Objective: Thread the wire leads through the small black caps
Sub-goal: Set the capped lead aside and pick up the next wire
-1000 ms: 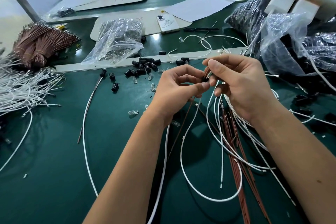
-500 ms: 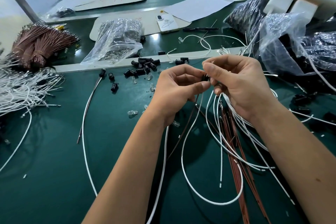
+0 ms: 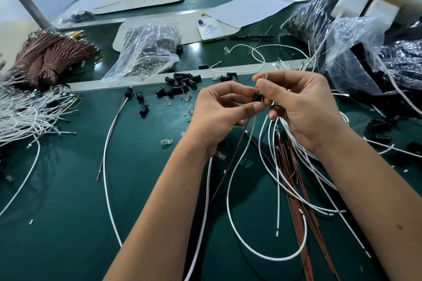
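My left hand point(image 3: 225, 112) pinches a small black cap point(image 3: 258, 97) between thumb and fingers at the middle of the green table. My right hand point(image 3: 303, 107) pinches the metal-tipped wire leads point(image 3: 263, 76) that stick up out of the cap's top. A white wire point(image 3: 245, 146) and a brown wire point(image 3: 235, 155) hang down from the cap toward me. A heap of loose black caps point(image 3: 182, 83) lies just beyond my left hand. Loose white and brown wires point(image 3: 294, 180) spread under my right wrist.
White wire bundles point(image 3: 25, 112) and tied brown bundles point(image 3: 45, 57) lie at the left. A clear bag point(image 3: 148, 52), a phone point(image 3: 209, 29), a pen point(image 3: 251, 36) and paper sit behind. Black-filled bags point(image 3: 365, 52) crowd the right. Clear LEDs point(image 3: 167, 100) are scattered about.
The lead tips now stand higher above the black cap, which has slid down the wires. Both hands stay close together at the same spot.
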A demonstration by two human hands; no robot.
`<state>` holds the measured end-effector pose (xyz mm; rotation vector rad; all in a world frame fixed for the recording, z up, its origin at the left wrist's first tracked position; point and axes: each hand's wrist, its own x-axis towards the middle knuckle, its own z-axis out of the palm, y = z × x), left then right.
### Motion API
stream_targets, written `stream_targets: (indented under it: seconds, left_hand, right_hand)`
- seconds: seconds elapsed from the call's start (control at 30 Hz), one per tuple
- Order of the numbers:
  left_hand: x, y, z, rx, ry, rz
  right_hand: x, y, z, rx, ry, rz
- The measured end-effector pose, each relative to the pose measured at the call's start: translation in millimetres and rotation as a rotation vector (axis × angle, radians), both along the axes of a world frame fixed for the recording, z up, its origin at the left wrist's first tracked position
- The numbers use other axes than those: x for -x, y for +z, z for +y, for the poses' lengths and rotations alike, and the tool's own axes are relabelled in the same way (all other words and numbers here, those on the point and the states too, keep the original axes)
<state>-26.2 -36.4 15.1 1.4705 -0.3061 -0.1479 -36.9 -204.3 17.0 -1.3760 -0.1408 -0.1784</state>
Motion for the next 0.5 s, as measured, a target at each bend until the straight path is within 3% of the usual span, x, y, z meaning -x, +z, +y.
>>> stream_targets:
  seconds: [0.5]
  left_hand:
    - [-2.1, -0.7, 1.6, 0.003, 0.01, 0.014]
  right_hand:
    - [-1.8, -0.5, 0.2, 0.013, -0.036, -0.047]
